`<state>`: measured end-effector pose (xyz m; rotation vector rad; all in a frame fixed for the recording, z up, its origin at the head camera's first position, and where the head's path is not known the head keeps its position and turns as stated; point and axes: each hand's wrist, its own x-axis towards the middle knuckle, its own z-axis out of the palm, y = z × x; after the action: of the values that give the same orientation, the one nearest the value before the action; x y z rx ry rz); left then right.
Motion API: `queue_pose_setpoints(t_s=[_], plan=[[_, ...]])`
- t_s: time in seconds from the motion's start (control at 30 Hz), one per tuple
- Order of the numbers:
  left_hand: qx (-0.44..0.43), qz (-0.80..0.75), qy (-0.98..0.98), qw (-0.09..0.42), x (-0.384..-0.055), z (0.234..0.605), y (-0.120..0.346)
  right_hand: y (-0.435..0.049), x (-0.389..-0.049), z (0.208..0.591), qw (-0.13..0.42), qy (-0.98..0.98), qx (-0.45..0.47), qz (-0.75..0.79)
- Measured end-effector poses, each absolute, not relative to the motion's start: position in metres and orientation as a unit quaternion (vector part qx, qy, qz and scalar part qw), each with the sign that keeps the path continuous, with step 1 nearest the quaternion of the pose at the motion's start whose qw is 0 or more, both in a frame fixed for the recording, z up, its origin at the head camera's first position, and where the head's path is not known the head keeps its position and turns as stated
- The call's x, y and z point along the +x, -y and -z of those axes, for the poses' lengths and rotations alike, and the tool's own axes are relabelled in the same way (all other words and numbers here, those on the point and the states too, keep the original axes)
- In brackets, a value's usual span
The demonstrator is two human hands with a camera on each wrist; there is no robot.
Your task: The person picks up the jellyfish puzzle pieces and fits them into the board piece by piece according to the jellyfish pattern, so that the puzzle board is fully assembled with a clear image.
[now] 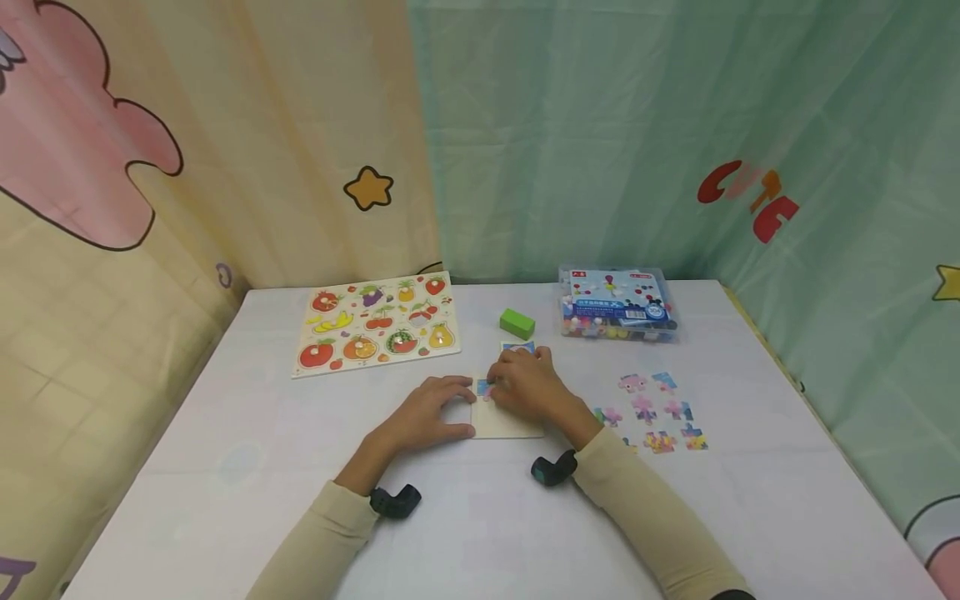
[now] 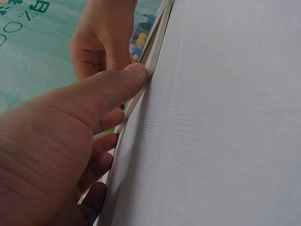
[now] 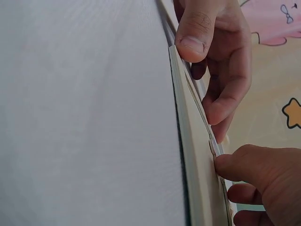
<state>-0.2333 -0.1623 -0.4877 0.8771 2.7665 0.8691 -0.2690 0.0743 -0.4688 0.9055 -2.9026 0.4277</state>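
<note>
right hand (image 1: 525, 387) bent over a thin blue-and-pink jigsaw piece (image 1: 482, 387) at the upper-left of a flat cream board (image 1: 507, 423); cannot tell if it pinches.
left hand (image 1: 426, 414) braces the left edge, fingers relaxed; loose pink-and-blue jigsaw pieces (image 1: 643, 408) lie rightward, nearer the right hand; red-orange lettering (image 1: 774, 218) reads "cute"; the clear plastic box (image 1: 618, 305) has an unreadable blue label.

"CUTE" (image 1: 766, 190) stands on the green curtain (image 1: 637, 125) beyond the far right corner of the table (image 1: 480, 533); the box label (image 1: 618, 297) is too small to read.
</note>
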Motion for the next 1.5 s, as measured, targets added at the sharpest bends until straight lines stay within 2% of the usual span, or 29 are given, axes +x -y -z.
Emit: queue_pose_setpoints(t_s=[0.23, 0.5, 0.6, 0.73, 0.87, 1.03, 1.2, 1.5], plan=[[0.293, -0.280, -0.912, 0.055, -0.233, 0.487, 0.161, -0.076, -0.268, 0.470, 0.029, 0.948, 0.292, -0.124], [0.299, -0.288, -0.908, 0.050, -0.231, 0.486, 0.160, -0.094, -0.265, 0.459, -0.028, 0.936, 0.299, -0.186], [0.295, -0.286, -0.910, 0.054, -0.231, 0.487, 0.161, -0.116, -0.262, 0.447, -0.026, 0.922, 0.306, -0.237], [0.294, -0.288, -0.910, 0.055, -0.232, 0.487, 0.162, -0.165, -0.257, 0.436, 0.003, 0.912, 0.305, -0.274], [0.298, -0.287, -0.909, 0.053, -0.233, 0.487, 0.162, -0.223, -0.254, 0.439, 0.009, 0.927, 0.252, -0.277], [0.295, -0.286, -0.910, 0.052, -0.233, 0.486, 0.163, -0.277, -0.248, 0.452, -0.014, 0.946, 0.173, -0.275], [0.291, -0.294, -0.908, 0.060, -0.233, 0.486, 0.164, -0.297, -0.245, 0.464, -0.015, 0.952, 0.142, -0.271], [0.293, -0.297, -0.907, 0.059, -0.231, 0.487, 0.163, -0.302, -0.246, 0.476, 0.007, 0.955, 0.140, -0.261]])
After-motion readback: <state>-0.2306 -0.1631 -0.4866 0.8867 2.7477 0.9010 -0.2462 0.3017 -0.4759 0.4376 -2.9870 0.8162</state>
